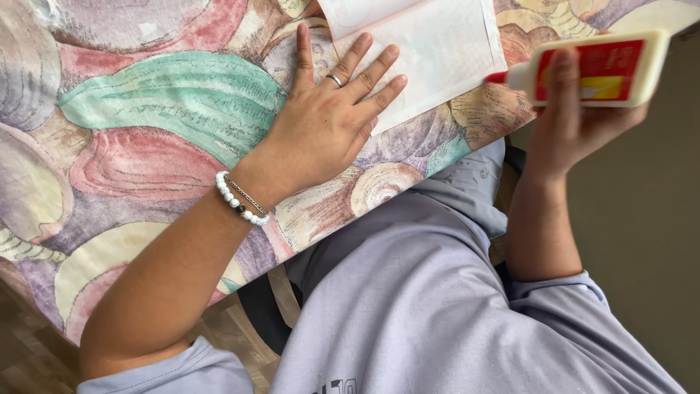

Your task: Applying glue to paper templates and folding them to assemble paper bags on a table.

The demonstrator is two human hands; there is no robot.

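Note:
My left hand [329, 117] lies flat with fingers spread on the table, its fingertips pressing the near edge of a white sheet of paper [437, 51]. It wears a ring, and a white bead bracelet sits at the wrist. My right hand [576, 109] grips a white glue bottle [598, 69] with a red and yellow label. The bottle lies sideways in the air, its red tip pointing at the right edge of the paper.
The table is covered by a cloth [146, 109] printed with large shells in pink, green and purple. Its edge runs diagonally above my lap in grey clothing [408, 292]. Wooden floor [29, 350] shows at the lower left.

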